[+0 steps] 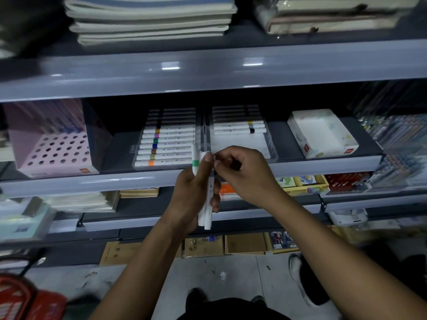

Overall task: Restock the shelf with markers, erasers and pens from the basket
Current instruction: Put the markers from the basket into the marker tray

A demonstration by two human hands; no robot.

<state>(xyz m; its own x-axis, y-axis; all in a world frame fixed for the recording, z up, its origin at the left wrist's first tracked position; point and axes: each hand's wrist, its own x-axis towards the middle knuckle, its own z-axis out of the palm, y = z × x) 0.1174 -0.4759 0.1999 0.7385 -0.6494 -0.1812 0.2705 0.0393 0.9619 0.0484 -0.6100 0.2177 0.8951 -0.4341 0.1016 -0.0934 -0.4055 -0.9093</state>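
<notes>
My left hand [196,192] grips a small upright bunch of white markers [206,211], one with a green band, in front of the middle shelf. My right hand [242,172] pinches the top of one marker in that bunch. Behind them, a clear tray [141,144] on the grey shelf [92,181] holds a full row of white markers with coloured bands. The clear tray to its right [265,146] holds only a few markers at its back. The red basket [25,299] sits on the floor at the lower left.
A pink perforated box [55,148] stands left of the trays, and a white open box [323,135] to the right. Notebooks are stacked on the upper shelf [150,19]. Packaged goods fill the lower shelves. My shoes show on the grey floor below.
</notes>
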